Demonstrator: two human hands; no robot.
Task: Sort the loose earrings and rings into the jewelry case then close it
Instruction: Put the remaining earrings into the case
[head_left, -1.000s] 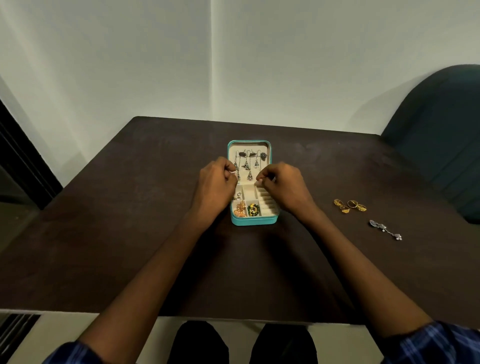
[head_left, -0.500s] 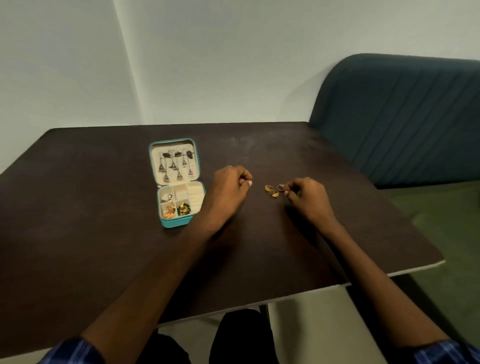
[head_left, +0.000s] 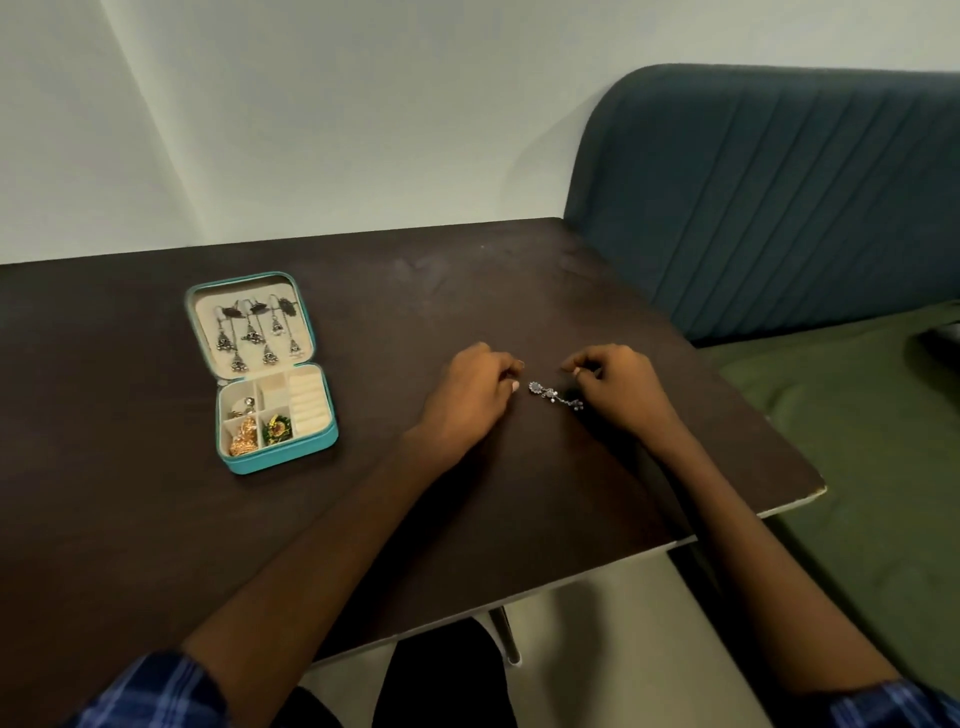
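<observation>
The teal jewelry case (head_left: 280, 458) lies open on the left of the dark table (head_left: 467, 291). Silver drop earrings hang in its lid (head_left: 253, 332), and gold and green pieces fill its front compartments. A pair of silver earrings (head_left: 554, 396) lies loose on the table, right of centre. My left hand (head_left: 467, 397) rests just left of them with its fingers curled in. My right hand (head_left: 621, 387) sits just right of them, thumb and fingers pinched together. I cannot see whether either hand holds anything. The gold earrings and ring are not visible.
A dark teal padded seat back (head_left: 779, 197) and a green cushion (head_left: 857, 441) stand to the right of the table. The table's right corner (head_left: 815, 488) is close to my right forearm. White walls rise behind.
My view has swung right from the case. Both hands left the case, passed the gold pieces, and now flank the silver earrings. The gold pieces are gone from sight.
</observation>
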